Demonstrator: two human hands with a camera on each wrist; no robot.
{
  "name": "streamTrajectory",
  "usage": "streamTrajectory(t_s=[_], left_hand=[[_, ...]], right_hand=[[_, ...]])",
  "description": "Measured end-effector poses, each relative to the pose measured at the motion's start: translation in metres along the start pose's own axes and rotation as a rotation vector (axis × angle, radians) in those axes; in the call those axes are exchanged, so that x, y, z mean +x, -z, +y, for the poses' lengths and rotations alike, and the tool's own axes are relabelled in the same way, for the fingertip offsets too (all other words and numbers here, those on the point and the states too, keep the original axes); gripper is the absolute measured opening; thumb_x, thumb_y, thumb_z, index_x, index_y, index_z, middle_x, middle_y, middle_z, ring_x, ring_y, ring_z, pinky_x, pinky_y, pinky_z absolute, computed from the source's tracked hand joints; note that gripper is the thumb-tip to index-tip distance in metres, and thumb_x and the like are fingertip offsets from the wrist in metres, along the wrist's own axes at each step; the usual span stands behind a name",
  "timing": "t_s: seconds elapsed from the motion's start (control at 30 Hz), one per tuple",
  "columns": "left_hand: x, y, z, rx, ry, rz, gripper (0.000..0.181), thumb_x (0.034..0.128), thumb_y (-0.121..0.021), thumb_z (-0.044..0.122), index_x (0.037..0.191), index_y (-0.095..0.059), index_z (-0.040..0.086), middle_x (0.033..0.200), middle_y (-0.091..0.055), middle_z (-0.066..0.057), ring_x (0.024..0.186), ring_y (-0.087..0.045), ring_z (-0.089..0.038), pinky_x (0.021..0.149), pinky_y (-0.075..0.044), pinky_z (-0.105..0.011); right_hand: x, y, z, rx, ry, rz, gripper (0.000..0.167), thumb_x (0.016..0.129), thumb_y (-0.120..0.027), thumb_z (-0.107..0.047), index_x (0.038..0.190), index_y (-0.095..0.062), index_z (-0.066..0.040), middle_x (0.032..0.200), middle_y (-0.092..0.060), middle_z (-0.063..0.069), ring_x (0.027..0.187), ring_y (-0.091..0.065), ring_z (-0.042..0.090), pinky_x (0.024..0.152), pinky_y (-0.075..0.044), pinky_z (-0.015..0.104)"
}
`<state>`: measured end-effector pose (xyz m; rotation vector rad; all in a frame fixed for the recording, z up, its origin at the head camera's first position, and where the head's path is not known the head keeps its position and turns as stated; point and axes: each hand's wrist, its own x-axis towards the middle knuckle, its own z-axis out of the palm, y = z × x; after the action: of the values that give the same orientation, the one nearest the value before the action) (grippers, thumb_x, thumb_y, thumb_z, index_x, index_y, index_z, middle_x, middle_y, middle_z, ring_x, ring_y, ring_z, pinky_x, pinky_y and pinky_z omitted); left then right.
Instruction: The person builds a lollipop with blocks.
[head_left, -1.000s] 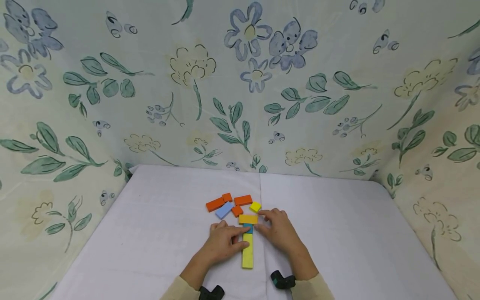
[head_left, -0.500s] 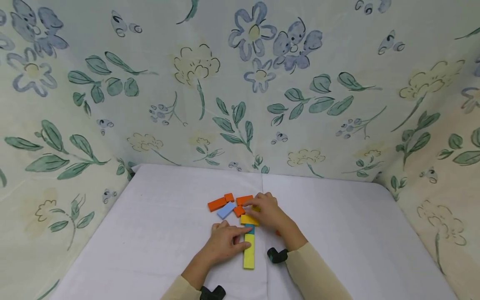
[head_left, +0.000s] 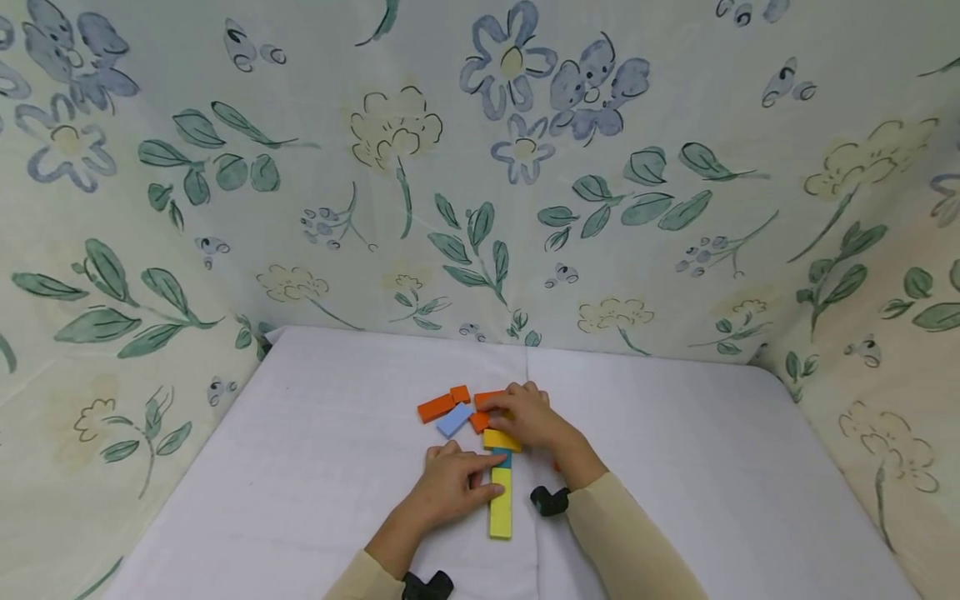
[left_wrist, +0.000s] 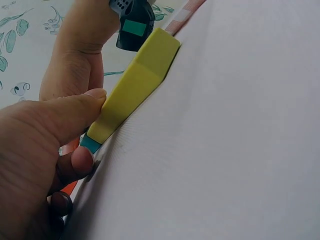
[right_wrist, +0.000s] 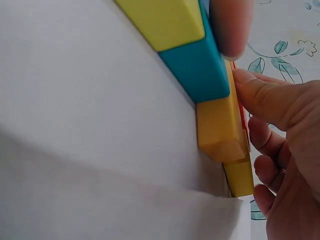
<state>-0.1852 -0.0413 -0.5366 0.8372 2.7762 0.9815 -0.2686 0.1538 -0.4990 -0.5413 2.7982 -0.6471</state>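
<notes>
A long yellow block (head_left: 500,515), a teal block (head_left: 506,458) and an amber block (head_left: 501,442) lie joined in a line, the amber one crosswise at the far end. My left hand (head_left: 448,487) rests beside them, index fingertip on the teal block and thumb on the yellow block's side. Beyond the amber block, my right hand (head_left: 528,418) reaches over with thumb and index apart, near a small orange-red block (head_left: 479,423) and a longer orange-red block (head_left: 487,397). A small yellow block (right_wrist: 239,177), covered by this hand in the head view, shows in the right wrist view.
Left of the right hand lie a light blue block (head_left: 454,421), another long orange-red block (head_left: 436,408) and a small orange-red block (head_left: 460,394). An orange bit (head_left: 557,467) peeks out by the right wrist. White cloth (head_left: 337,417) covers the table; flowered fabric (head_left: 420,208) rises behind.
My right hand has moved from beside the amber block, away and leftward over the small yellow block toward the orange-red blocks. My left hand has kept its place on the blocks.
</notes>
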Motion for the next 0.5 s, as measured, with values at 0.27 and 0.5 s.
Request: streamTrajectory(t_s=[0.27,0.5], left_hand=[[-0.0003,0.0006,0.0000,0.000,0.011,-0.010,0.046,0.0935,-0.070,0.050,0.137,-0.066,0.037,0.066,-0.046,0.017,0.073,-0.036,-0.008,0.079,-0.023,-0.037],[-0.0005,0.0020,0.0010,-0.008,0.029,-0.024,0.047,0.0930,-0.070,0.051,0.137,-0.065,0.037,0.067,-0.047,0.016,0.074,-0.037,-0.008,0.079,-0.023,-0.038]], right_hand=[[-0.0001,-0.0021,0.0016,-0.004,-0.041,0.022,0.030,0.097,-0.069,-0.040,0.125,-0.072,-0.029,0.116,-0.062,-0.003,0.108,-0.043,0.019,0.090,-0.033,0.038],[-0.0048,0.0028,0.0043,0.000,-0.101,0.044,0.022,0.094,-0.073,-0.038,0.113,-0.072,-0.027,0.103,-0.059,-0.003,0.104,-0.043,0.021,0.087,-0.035,0.039]])
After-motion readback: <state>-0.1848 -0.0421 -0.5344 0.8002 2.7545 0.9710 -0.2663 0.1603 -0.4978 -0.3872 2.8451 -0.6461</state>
